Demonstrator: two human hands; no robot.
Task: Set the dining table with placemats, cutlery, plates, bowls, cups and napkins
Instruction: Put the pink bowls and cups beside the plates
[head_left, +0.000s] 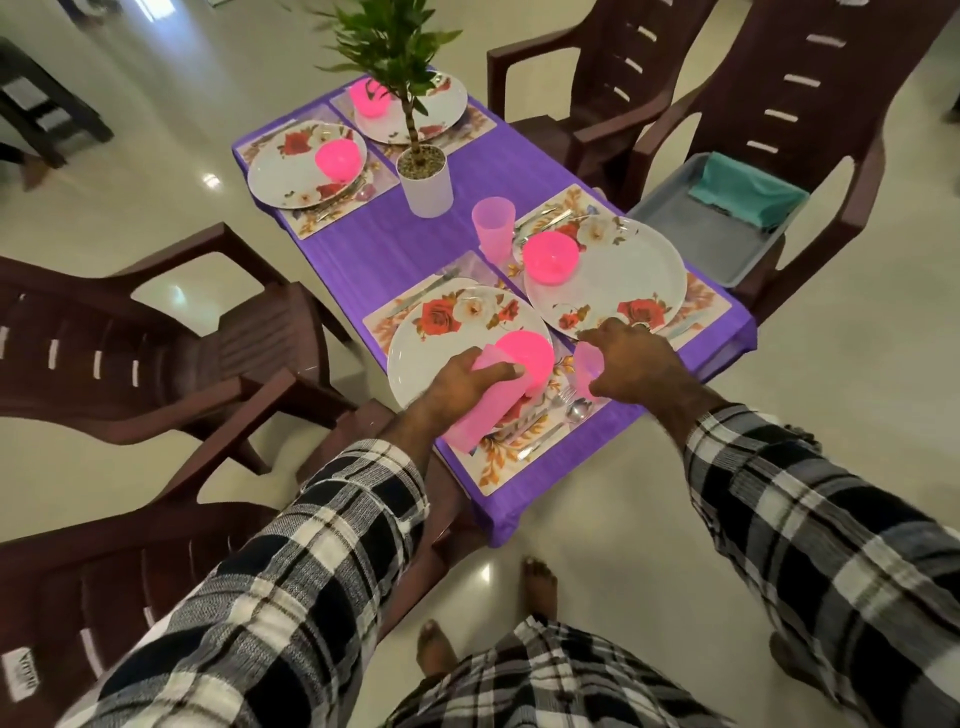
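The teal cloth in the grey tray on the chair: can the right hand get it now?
Probably not yet: the right hand holds a pink cup, and the teal cloth lies beyond the table.

A bare purple strip of the counter (384, 249) runs open from 9 o'clock toward the centre, while the potted plant (423, 176) blocks 12 o'clock, a pink cup (493, 226) stands beside it, and chairs (156, 332) crowd both long sides.
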